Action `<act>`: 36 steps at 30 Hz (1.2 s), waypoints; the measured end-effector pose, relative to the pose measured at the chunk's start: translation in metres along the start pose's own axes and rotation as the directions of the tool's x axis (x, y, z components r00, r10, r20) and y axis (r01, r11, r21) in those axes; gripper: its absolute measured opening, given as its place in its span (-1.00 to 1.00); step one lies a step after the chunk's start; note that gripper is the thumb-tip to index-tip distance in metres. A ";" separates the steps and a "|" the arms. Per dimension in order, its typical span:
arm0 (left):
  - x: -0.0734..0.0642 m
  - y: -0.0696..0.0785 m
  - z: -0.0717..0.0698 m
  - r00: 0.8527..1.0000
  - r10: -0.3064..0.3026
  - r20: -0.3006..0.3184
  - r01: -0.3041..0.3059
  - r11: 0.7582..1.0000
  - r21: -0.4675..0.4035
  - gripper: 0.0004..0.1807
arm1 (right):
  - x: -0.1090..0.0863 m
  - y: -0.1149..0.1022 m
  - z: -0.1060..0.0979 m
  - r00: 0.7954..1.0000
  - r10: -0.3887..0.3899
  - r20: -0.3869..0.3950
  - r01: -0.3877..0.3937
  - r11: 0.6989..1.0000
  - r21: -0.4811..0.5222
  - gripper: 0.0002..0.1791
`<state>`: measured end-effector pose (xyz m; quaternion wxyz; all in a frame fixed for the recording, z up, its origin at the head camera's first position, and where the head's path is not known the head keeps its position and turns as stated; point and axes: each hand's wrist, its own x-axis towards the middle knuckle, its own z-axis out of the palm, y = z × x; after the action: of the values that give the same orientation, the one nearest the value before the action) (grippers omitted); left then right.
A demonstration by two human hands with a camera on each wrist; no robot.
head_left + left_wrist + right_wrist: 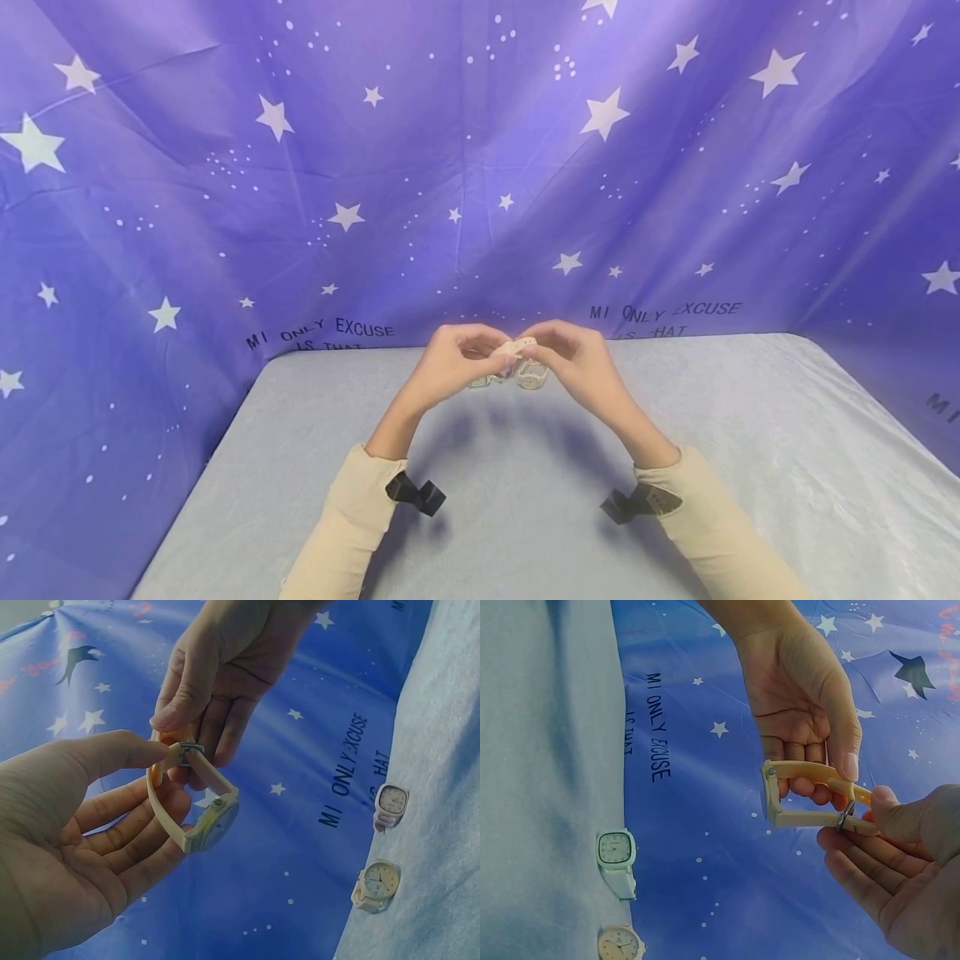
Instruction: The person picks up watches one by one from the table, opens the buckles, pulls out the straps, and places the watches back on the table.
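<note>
A cream wristwatch (216,825) with its strap looped through the metal buckle hangs between both hands. My left hand (461,362) pinches one side of the strap near the buckle between thumb and fingers. From the other side, my right hand (577,362) pinches the strap by the buckle, with its thumb (885,799) on the tail end. In the head view the strap (519,346) shows between the fingertips, while the fingers partly hide the rest of the watch.
Several other watches lie near the table's far edge: a mint-green square one (616,851), a pale pinkish square one (391,801) and a cream round one (379,881). A grey-white cloth covers the table (517,517). Behind hangs a purple star-printed curtain (465,167).
</note>
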<state>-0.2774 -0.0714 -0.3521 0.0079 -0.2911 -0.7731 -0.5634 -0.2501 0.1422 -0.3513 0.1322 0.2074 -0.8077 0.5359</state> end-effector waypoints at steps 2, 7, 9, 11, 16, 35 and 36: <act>0.000 0.000 0.000 1.000 -0.005 -0.001 0.005 1.000 -0.006 -0.78 | 0.000 0.000 0.000 1.000 0.006 0.000 -0.006 1.000 0.007 -0.81; 0.000 0.001 -0.001 1.000 -0.009 -0.002 0.009 1.000 -0.013 -0.77 | 0.000 -0.001 -0.001 1.000 0.013 -0.001 -0.013 1.000 0.018 -0.80; 0.000 0.000 -0.001 1.000 -0.007 -0.003 0.007 1.000 -0.017 -0.77 | 0.001 -0.001 -0.001 1.000 0.012 -0.001 -0.012 1.000 0.020 -0.80; 0.000 0.000 -0.002 1.000 -0.007 -0.003 0.006 1.000 -0.022 -0.77 | 0.001 -0.001 -0.001 1.000 0.011 -0.002 -0.010 1.000 0.022 -0.80; 0.000 0.000 -0.003 1.000 -0.008 -0.003 0.008 1.000 -0.028 -0.77 | 0.000 -0.001 -0.002 1.000 0.023 -0.005 -0.023 1.000 0.018 -0.80; -0.001 0.000 -0.005 1.000 -0.008 -0.010 0.008 1.000 -0.006 -0.76 | 0.001 -0.001 -0.003 1.000 0.016 -0.022 -0.016 1.000 0.009 -0.80; -0.001 -0.001 -0.005 1.000 -0.009 -0.011 0.009 1.000 -0.001 -0.76 | 0.001 -0.001 -0.003 1.000 0.014 -0.021 -0.014 1.000 0.014 -0.80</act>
<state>-0.2788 -0.0762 -0.3510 0.0096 -0.2845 -0.7740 -0.5656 -0.2501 0.1446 -0.3485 0.1355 0.1970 -0.8040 0.5444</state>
